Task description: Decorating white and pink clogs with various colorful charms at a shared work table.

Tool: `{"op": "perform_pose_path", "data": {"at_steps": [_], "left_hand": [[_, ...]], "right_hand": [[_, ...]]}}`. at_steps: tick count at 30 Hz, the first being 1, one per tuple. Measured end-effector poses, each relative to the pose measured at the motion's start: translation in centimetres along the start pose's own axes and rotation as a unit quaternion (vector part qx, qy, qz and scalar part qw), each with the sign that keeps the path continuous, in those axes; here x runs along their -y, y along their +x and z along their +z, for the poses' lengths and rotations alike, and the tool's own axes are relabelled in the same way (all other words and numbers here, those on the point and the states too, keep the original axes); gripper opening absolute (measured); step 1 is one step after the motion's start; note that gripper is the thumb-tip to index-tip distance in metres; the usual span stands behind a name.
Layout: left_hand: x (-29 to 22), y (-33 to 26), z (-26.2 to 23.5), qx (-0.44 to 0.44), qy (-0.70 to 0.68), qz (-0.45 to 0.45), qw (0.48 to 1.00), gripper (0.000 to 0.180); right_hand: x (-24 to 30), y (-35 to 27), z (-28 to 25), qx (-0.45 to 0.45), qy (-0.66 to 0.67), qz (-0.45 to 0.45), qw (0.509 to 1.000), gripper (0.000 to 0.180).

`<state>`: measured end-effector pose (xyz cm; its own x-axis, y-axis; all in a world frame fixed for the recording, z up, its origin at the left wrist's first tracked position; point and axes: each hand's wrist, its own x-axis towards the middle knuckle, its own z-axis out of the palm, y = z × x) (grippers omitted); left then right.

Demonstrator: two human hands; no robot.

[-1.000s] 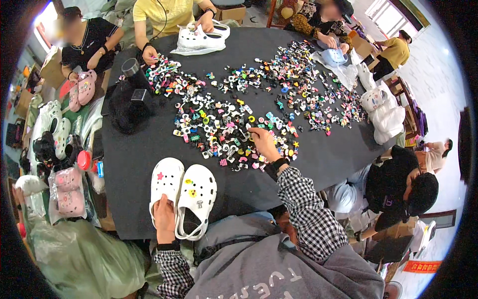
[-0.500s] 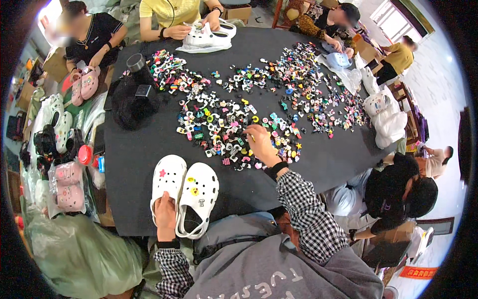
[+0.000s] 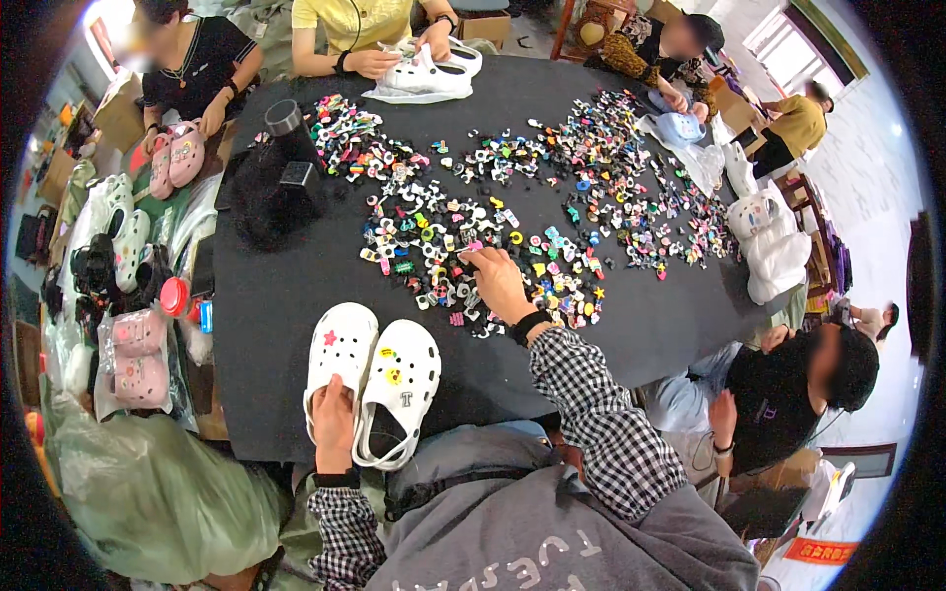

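Observation:
A pair of white clogs [image 3: 372, 386] with a few small charms pressed into them lies at the near edge of the black table [image 3: 276, 325]. My left hand [image 3: 333, 426] rests on the heel of the left clog and holds it. My right hand [image 3: 499, 283] reaches forward into a wide heap of small colourful shoe charms [image 3: 463, 236], fingertips pinched down among them. Whether a charm is between the fingers cannot be seen. Both sleeves are black-and-white check.
A black bag [image 3: 271, 187] sits at the table's left. Other people work at the far side on white clogs [image 3: 426, 71], pink clogs [image 3: 175, 158] and a blue clog [image 3: 680, 128]. Bagged clogs [image 3: 133, 355] lie left; a seated person [image 3: 788, 394] is close on my right.
My right hand has shifted slightly left and nearer among the charms. My left hand stays on the white clog. The view has tilted a little.

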<state>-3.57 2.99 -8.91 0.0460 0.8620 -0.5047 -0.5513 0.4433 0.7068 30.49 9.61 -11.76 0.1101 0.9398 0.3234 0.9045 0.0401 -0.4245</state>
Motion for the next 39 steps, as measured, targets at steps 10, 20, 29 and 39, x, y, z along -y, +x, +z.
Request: {"op": "perform_pose_path", "data": {"at_steps": [10,20,29,39], "left_hand": [[0.0,0.0,-0.2,0.029,-0.015,-0.008,0.999,0.017],[0.4,0.4,-1.2,0.029,0.002,-0.007,1.000,0.016],[0.4,0.5,-1.4,0.042,-0.012,-0.021,0.999,0.014],[0.2,0.2,-0.5,0.002,0.003,-0.011,1.000,0.014]], "right_hand": [[-0.3,0.7,0.2,0.053,0.064,0.027,0.996,0.020],[-0.3,1.0,-1.0,0.047,0.107,0.065,0.991,0.008],[-0.5,0.7,-0.6,0.009,0.045,0.051,0.998,0.010],[3.4,-0.1,0.4,0.035,0.110,-0.080,0.990,0.007]]}}
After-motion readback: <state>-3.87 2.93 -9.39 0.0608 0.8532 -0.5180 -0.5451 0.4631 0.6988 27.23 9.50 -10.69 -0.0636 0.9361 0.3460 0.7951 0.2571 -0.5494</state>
